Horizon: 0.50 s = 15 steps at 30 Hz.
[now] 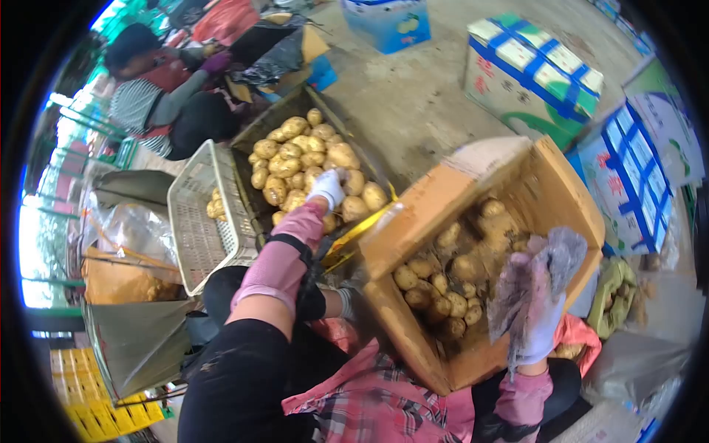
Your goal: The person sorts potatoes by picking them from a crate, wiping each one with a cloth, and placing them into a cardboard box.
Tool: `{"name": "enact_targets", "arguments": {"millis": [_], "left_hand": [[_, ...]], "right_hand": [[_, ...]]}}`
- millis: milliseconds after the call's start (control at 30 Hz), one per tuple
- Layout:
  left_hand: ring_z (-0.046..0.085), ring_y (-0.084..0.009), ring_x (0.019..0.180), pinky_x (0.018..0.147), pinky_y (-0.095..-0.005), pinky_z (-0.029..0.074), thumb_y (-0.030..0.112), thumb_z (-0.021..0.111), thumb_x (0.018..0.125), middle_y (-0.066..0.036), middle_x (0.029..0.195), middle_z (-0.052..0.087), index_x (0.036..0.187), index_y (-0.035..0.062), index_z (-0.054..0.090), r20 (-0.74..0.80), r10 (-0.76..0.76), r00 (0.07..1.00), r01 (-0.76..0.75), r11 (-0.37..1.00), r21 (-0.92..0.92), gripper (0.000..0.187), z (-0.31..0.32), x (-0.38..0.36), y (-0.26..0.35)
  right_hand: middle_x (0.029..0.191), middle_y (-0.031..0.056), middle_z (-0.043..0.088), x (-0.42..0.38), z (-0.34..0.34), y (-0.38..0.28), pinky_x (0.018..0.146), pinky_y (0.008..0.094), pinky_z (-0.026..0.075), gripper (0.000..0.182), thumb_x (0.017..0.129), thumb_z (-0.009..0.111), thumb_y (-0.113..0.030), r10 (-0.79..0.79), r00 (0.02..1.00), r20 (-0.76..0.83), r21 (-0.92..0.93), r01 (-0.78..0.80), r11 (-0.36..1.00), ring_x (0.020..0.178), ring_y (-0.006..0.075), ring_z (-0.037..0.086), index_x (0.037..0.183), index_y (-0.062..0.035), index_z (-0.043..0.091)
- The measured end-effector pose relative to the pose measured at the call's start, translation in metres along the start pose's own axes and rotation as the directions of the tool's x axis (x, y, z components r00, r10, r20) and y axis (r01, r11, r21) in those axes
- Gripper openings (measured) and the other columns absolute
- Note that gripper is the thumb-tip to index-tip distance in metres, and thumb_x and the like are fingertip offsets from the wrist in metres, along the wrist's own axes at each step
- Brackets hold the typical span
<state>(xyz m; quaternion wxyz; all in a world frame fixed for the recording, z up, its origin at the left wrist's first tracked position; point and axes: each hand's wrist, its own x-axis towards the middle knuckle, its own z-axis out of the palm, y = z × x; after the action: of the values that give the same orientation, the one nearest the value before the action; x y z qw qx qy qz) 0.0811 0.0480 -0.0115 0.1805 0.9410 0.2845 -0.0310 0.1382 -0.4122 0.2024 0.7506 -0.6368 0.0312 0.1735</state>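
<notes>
My left hand [329, 190], in a white glove, reaches into a dark box [247, 181] filled with washed-looking yellow potatoes [292, 159]. Its fingers curl down onto a potato there, partly hidden by the hand itself. Over the right side of an open cardboard box [417, 336], my right hand [535, 325], gloved too, grips a dirty grey rag [565, 258]. Inside that carton, several smaller potatoes [443, 303] lie against the near left, with brown soil-covered ones farther back. The carton rests tilted by my lap.
A white plastic crate [203, 251] with a few potatoes stands left of the dark box. Taped cartons [528, 74] [628, 181] stand at the right. A green sack [613, 295] lies beside the carton. Another person [159, 96] crouches at the upper left. Yellow crates [88, 384] are lower left.
</notes>
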Motion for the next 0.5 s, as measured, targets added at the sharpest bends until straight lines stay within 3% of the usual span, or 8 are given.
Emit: {"name": "enact_targets", "arguments": {"millis": [100, 133, 200, 267, 300, 367, 433, 500], "left_hand": [[0.067, -0.0353, 0.099, 0.085, -0.0428, 0.053, 0.016, 0.066, 0.079, -0.019, 0.104, 0.069, 0.107, 0.0112, 0.068, 0.137, 0.015, 0.99, -0.046, 0.973, 0.226, 0.028, -0.017, 0.015, 0.029], [0.068, -0.0342, 0.092, 0.08, -0.0408, 0.055, 0.018, 0.065, 0.083, -0.017, 0.101, 0.069, 0.105, 0.0088, 0.068, -0.051, -0.069, 0.996, 0.074, 0.992, 0.1, 0.024, -0.032, 0.012, 0.06], [0.069, -0.0283, 0.081, 0.076, -0.0339, 0.053, 0.013, 0.066, 0.087, -0.015, 0.091, 0.07, 0.101, 0.0044, 0.068, -0.519, 0.195, 0.832, -0.412, 0.843, -0.344, 0.016, -0.056, 0.015, 0.119], [0.069, -0.0206, 0.083, 0.075, -0.0313, 0.053, 0.009, 0.064, 0.091, -0.015, 0.092, 0.07, 0.106, 0.0001, 0.067, -0.568, 0.331, 0.754, -0.612, 0.669, -0.423, 0.018, -0.103, -0.022, 0.217], [0.062, -0.0096, 0.085, 0.077, -0.0247, 0.051, 0.005, 0.062, 0.094, -0.008, 0.1, 0.069, 0.111, -0.0011, 0.066, -0.435, 0.412, 0.8, -0.596, 0.629, -0.5, 0.019, -0.113, -0.039, 0.254], [0.068, -0.0201, 0.086, 0.078, -0.032, 0.054, 0.013, 0.062, 0.093, -0.013, 0.102, 0.069, 0.112, 0.006, 0.067, -0.167, 0.629, 0.759, -0.645, 0.694, -0.32, 0.021, -0.111, -0.058, 0.323], [0.068, -0.0282, 0.096, 0.085, -0.0369, 0.053, 0.031, 0.06, 0.093, -0.016, 0.107, 0.069, 0.118, 0.0084, 0.065, 0.289, 0.67, 0.684, -0.595, 0.741, -0.311, 0.034, -0.079, -0.064, 0.375], [0.065, -0.0346, 0.105, 0.093, -0.0405, 0.05, 0.035, 0.058, 0.091, -0.019, 0.112, 0.068, 0.121, 0.0098, 0.065, 0.547, 0.634, 0.547, -0.663, 0.727, -0.179, 0.04, 0.004, -0.04, 0.399]], "right_hand": [[0.104, 0.0087, 0.064, 0.001, -0.009, -0.058, 0.067, 0.0271, 0.052, 0.046, 0.101, 0.052, -0.029, 0.01, 1.0, 0.006, 0.047, -0.01, 0.999, 0.08, 0.0165, 0.063, 0.141, -0.0088, 0.041], [0.106, 0.0087, 0.064, 0.006, -0.022, -0.073, 0.07, 0.0281, 0.053, 0.046, 0.102, 0.051, -0.031, -0.034, 0.999, 0.013, 0.051, 0.034, 0.998, 0.083, 0.0167, 0.063, 0.141, -0.0079, 0.042], [0.108, 0.0092, 0.064, 0.019, -0.05, -0.097, 0.075, 0.029, 0.054, 0.047, 0.102, 0.047, -0.034, -0.162, 0.987, 0.021, 0.015, 0.161, 0.987, 0.088, 0.017, 0.063, 0.14, -0.0056, 0.042], [0.104, 0.0103, 0.064, 0.023, -0.065, -0.102, 0.075, 0.0292, 0.054, 0.046, 0.102, 0.049, -0.035, -0.246, 0.969, -0.011, 0.06, 0.246, 0.967, 0.088, 0.0174, 0.063, 0.135, -0.0034, 0.046], [0.101, 0.0109, 0.065, 0.023, -0.063, -0.102, 0.073, 0.0296, 0.053, 0.044, 0.1, 0.051, -0.036, -0.255, 0.966, -0.045, 0.148, 0.258, 0.955, 0.085, 0.0177, 0.064, 0.13, -0.0025, 0.05], [0.099, 0.0124, 0.066, 0.023, -0.066, -0.101, 0.07, 0.029, 0.052, 0.041, 0.099, 0.055, -0.036, -0.184, 0.982, -0.046, 0.337, 0.189, 0.922, 0.082, 0.0173, 0.064, 0.12, -0.0011, 0.056], [0.102, 0.0136, 0.066, 0.017, -0.067, -0.101, 0.071, 0.0284, 0.051, 0.039, 0.099, 0.055, -0.033, -0.218, 0.975, -0.042, 0.102, 0.221, 0.97, 0.085, 0.016, 0.064, 0.119, 0.0, 0.058], [0.11, 0.0145, 0.066, 0.015, -0.078, -0.097, 0.076, 0.0297, 0.052, 0.041, 0.099, 0.056, -0.026, -0.355, 0.931, 0.084, 0.036, 0.354, 0.935, 0.09, 0.0162, 0.064, 0.129, 0.0018, 0.054]]}}
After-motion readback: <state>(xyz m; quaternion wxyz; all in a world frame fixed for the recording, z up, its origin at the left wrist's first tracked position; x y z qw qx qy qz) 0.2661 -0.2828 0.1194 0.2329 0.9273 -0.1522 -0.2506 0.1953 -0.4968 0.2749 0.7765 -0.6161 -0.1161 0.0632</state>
